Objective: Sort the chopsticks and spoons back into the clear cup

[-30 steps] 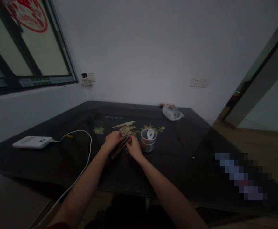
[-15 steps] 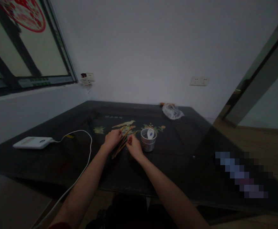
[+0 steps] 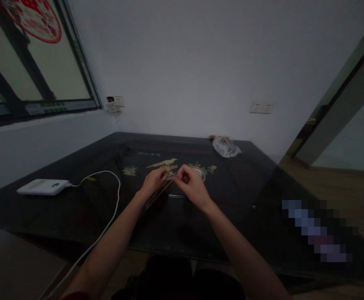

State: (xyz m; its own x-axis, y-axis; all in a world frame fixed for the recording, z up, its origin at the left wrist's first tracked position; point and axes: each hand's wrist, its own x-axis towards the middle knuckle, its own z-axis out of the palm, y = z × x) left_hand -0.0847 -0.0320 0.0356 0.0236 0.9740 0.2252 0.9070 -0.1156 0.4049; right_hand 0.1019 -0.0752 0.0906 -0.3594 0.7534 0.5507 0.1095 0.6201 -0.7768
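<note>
Several thin brown chopsticks (image 3: pixel 159 195) slant over the dark table, with their lower ends toward me. My left hand (image 3: pixel 155 180) is closed around them near their upper part, and tips stick out past the fingers. My right hand (image 3: pixel 192 183) is pinched, its fingertips at the upper end of one chopstick, just right of the left hand. Behind the right hand stands a metal cup (image 3: pixel 203 174). Only a bit of its rim shows; the hand covers the rest, and the spoon seen in it earlier is hidden.
The black table (image 3: pixel 225 225) has a painted bird and flowers. A white power bank (image 3: pixel 44 186) lies at the left, its white cable (image 3: pixel 118 196) curving past my left forearm. A clear plastic bag (image 3: pixel 226 147) sits at the back. A pixelated object (image 3: pixel 315 231) is at the right.
My right hand has risen and moved right, from beside the chopsticks' middle to their upper end, and now covers most of the cup. My left hand has shifted slightly right.
</note>
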